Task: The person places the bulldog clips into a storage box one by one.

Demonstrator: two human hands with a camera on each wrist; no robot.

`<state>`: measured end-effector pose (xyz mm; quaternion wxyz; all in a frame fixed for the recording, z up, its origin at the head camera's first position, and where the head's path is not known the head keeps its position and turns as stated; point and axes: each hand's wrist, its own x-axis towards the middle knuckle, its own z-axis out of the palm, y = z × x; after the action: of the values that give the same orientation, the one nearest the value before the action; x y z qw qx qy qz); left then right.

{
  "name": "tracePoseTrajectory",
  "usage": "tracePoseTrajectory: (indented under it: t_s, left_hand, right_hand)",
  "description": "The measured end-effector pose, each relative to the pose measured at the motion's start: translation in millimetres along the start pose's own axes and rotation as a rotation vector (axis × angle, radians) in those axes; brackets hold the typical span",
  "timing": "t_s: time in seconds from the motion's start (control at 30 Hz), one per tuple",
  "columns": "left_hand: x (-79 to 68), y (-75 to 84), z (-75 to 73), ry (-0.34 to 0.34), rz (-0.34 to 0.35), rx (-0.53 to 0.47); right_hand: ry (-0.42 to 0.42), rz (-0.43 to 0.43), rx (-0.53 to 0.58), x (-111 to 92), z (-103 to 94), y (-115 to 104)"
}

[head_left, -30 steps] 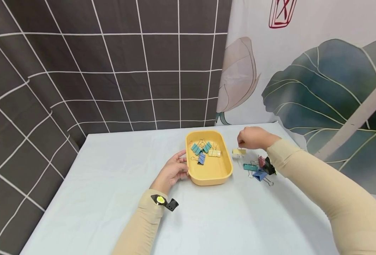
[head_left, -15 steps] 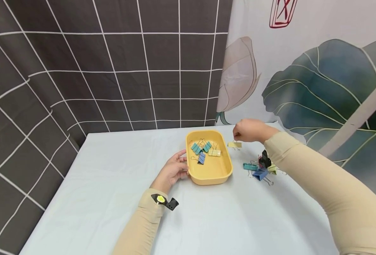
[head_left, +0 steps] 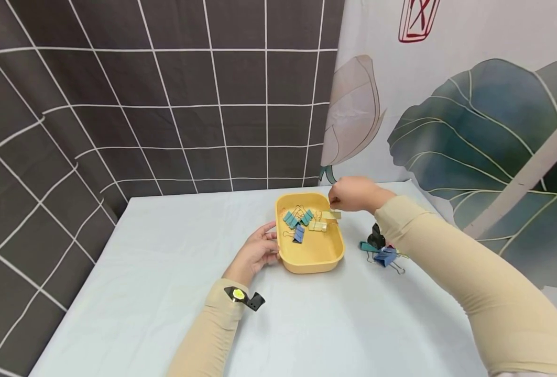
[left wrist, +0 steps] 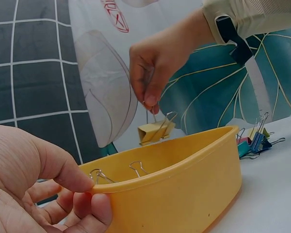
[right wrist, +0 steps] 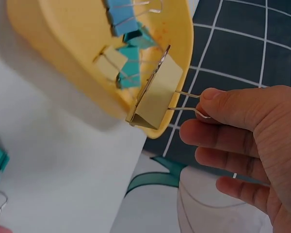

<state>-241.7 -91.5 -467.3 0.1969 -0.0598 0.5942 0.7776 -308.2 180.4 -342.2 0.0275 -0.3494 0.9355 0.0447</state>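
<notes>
My right hand [head_left: 355, 193] pinches a yellow binder clip [right wrist: 157, 94] by one wire handle, thumb against fingertips. That clip hangs above the right rim of a yellow plastic tray [head_left: 308, 262]. My left hand [left wrist: 48, 187] holds the tray's left edge, the thumb at the rim and the fingers along the outside wall. Inside the tray lie two teal binder clips, a blue binder clip [head_left: 298, 234] and another yellow binder clip [right wrist: 110, 63]. In the left wrist view the near wall hides most of the clips inside.
To the right of the tray a small heap of binder clips lies on the white tabletop [head_left: 141, 293]: a black clip [head_left: 376, 236], a teal clip [head_left: 369, 246], a blue clip [head_left: 385, 256] and others partly hidden by the right sleeve. A dark gridded cloth [head_left: 188, 125] hangs behind.
My right hand has lifted the yellow binder clip from beside the heap and carried it left, to over the tray's right rim. The left hand and tray have stayed put.
</notes>
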Motion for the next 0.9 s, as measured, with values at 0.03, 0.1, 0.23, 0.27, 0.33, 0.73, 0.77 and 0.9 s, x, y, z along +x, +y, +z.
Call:
tracePoseTrajectory:
  t_s: [0.03, 0.1, 0.23, 0.27, 0.33, 0.73, 0.77, 0.9]
  left_hand:
    - [0.3, -0.1, -0.1, 0.001, 0.001, 0.0]
    - [0.6, -0.2, 0.2, 0.002, 0.001, 0.0]
    - [0.7, 0.1, 1.1, 0.009, -0.004, -0.001]
    - [0.8, 0.1, 1.4, 0.01, -0.005, -0.001]
    - [0.9, 0.0, 1.7, 0.012, -0.005, -0.002]
    - [2.1, -2.1, 0.6, 0.011, 0.005, -0.008]
    - [2.1, -2.3, 0.5, 0.013, 0.005, -0.008]
    - [2.6, -2.4, -0.2, 0.023, 0.001, -0.008]
  right_hand:
    - [0.001, 0.002, 0.0, 1, -0.1, -2]
    - [0.003, 0.005, -0.008, 5, 1.1, -6]
    - [-0.007, -0.007, -0.009, 11, 5.0, -12]
    - [-0.011, -0.01, -0.005, 12, 6.4, -13]
    - [-0.017, -0.014, 0.007, 15, 8.9, -15]
    - [-0.041, -0.056, 0.028, 23, 26.5, -30]
    - [-0.045, -0.055, 0.031, 24, 28.4, -32]
    - [-0.06, -0.048, 0.029, 25, 36.4, -34]
